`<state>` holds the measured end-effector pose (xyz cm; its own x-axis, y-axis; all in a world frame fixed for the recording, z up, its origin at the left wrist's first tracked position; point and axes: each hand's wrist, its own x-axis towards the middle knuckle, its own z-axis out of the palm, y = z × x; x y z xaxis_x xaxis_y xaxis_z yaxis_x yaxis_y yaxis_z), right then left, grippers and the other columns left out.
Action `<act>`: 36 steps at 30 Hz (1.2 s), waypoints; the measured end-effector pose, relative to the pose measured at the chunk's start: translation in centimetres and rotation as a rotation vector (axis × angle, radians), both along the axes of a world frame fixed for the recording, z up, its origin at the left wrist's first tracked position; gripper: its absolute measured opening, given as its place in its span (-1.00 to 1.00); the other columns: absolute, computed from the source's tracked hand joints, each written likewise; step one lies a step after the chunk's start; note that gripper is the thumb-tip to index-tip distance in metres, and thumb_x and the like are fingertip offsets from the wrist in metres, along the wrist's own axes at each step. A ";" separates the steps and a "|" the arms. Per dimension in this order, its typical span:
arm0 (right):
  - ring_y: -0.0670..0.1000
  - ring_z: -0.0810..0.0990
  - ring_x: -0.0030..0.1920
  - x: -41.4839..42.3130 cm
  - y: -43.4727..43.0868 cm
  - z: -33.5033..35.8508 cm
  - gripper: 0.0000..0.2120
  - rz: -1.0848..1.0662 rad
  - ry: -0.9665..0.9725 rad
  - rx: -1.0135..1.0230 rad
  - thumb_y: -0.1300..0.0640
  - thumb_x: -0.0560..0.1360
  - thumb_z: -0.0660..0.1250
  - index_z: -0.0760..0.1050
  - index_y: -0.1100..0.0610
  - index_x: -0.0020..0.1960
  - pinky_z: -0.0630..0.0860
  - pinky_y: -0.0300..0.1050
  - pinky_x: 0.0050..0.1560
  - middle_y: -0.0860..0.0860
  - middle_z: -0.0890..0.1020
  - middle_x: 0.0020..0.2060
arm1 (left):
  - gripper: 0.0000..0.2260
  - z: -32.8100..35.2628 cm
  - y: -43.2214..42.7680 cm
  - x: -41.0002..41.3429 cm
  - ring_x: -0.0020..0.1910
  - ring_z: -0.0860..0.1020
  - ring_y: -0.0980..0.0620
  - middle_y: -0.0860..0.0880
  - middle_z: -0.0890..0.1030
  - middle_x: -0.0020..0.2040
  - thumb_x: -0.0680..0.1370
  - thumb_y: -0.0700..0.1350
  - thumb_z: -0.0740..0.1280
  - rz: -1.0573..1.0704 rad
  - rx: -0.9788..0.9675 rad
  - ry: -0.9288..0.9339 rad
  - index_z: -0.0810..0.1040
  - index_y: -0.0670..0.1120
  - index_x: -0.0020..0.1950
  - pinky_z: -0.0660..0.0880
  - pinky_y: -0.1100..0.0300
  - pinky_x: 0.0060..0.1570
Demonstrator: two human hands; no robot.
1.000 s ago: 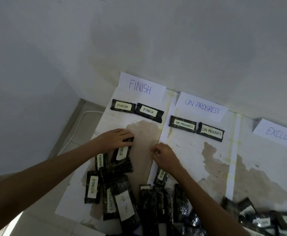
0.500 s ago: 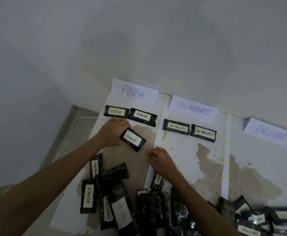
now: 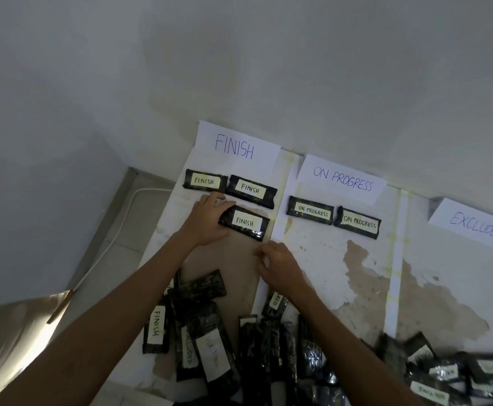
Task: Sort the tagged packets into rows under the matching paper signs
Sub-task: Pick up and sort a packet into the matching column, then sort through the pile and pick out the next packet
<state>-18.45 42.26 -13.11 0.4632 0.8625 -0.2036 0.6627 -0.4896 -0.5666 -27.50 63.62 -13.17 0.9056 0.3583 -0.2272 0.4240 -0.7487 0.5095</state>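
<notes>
Three paper signs lie along the wall: FINISH (image 3: 235, 146), ON PROGRESS (image 3: 342, 178) and EXCLUDED (image 3: 476, 225). Two dark FINISH packets (image 3: 205, 180) (image 3: 251, 190) sit under the first sign. Two ON PROGRESS packets (image 3: 311, 210) (image 3: 358, 222) sit under the second. My left hand (image 3: 210, 218) grips the left end of a third FINISH packet (image 3: 245, 222), which lies flat just below the second one. My right hand (image 3: 277, 265) rests on the paper sheet with loosely curled fingers and holds nothing. Nothing lies under the EXCLUDED sign.
A pile of unsorted packets (image 3: 213, 356) lies near me, with tags reading FINISH (image 3: 155, 326), EXCLUDED and WAITING. More packets (image 3: 459, 373) are heaped at the lower right. A white cable (image 3: 107, 244) runs along the floor at the left. The wall stands right behind the signs.
My left hand picked a FINISH packet out of the pile, carried it away from me and set it below the FINISH row. My right hand stayed where it was.
</notes>
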 end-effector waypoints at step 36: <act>0.03 0.59 -0.33 -4.8 -4.7 5.4 -0.79 -0.215 0.543 -0.080 0.26 0.54 0.22 0.50 0.24 0.15 0.53 -0.19 -0.41 0.20 0.61 -0.01 | -0.65 4.1 -13.4 -13.2 0.17 0.43 0.01 -0.06 0.46 0.21 0.52 -0.17 0.28 0.536 -0.346 -0.189 0.44 -0.12 0.31 0.34 0.19 0.14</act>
